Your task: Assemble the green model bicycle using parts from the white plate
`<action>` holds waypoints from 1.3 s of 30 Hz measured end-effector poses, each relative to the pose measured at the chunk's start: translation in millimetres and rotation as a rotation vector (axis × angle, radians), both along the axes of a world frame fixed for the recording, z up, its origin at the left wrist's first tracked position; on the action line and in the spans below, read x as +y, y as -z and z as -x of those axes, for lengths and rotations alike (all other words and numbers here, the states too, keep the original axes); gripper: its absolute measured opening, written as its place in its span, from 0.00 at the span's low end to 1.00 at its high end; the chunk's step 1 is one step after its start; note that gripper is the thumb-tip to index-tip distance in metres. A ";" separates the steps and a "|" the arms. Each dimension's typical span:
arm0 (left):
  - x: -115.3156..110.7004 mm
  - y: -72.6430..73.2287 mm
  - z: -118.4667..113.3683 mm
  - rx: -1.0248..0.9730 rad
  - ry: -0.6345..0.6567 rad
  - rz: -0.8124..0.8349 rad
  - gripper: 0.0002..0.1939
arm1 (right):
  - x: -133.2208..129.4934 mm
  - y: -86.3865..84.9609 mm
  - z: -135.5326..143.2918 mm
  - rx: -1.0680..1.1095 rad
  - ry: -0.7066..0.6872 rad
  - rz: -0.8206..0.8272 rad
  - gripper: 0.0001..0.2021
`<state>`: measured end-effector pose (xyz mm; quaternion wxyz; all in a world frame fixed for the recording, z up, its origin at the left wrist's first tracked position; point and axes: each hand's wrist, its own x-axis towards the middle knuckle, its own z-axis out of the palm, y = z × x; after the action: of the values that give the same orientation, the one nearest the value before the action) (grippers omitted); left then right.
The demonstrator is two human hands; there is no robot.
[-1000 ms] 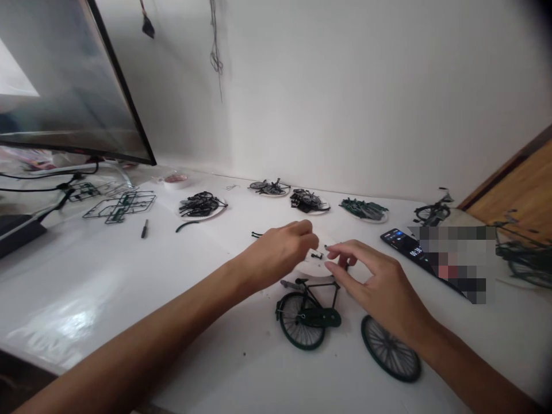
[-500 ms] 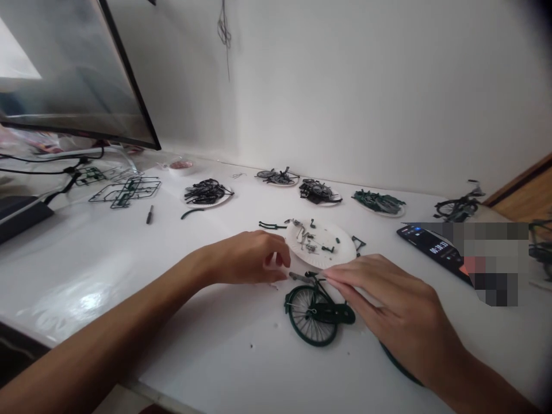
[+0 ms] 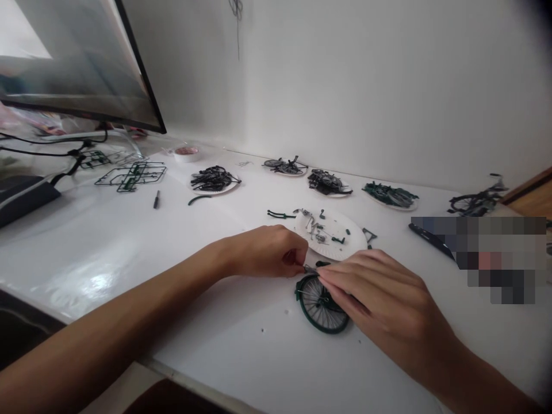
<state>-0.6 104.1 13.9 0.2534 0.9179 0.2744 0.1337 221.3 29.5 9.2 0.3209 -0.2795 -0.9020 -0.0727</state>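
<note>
A dark green model bicycle, its spoked wheel [image 3: 325,306] facing me, lies on the white table [image 3: 207,339]. Above the wheel is a small grey part [image 3: 310,269], probably the bicycle's rear rack. My left hand [image 3: 271,252] pinches its left end between thumb and bent fingers. The fingertips of my right hand [image 3: 383,293] are pressed together at its right end and cover much of the bicycle's frame. Just behind both hands stands a white paper plate [image 3: 330,253] with small grey and green parts on it.
Farther back are plates with bundled bicycle parts, including a black pile [image 3: 214,179] and a green pile [image 3: 389,194]. Parts frames [image 3: 131,175], a small screwdriver [image 3: 156,199] and a monitor [image 3: 81,63] are at left. A phone [image 3: 431,240] lies at right, partly blurred out.
My left hand has moved right and closed its fingertips on the grey part. My right hand has come closer to it. The camera view has shifted slightly.
</note>
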 end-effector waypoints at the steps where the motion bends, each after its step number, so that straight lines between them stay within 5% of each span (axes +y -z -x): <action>1: 0.4 0.8 -0.1 -0.001 -0.001 0.001 0.03 | 0.0 -0.1 -0.2 -0.005 0.004 -0.006 0.11; 39: -3.5 5.3 -4.0 -0.025 -0.030 -0.032 0.02 | -10.8 -12.4 -2.3 -0.230 0.003 0.019 0.11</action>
<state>3.4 100.6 8.6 0.2400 0.9160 0.2827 0.1531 223.7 18.8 21.6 0.2126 -0.2736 -0.9331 -0.0959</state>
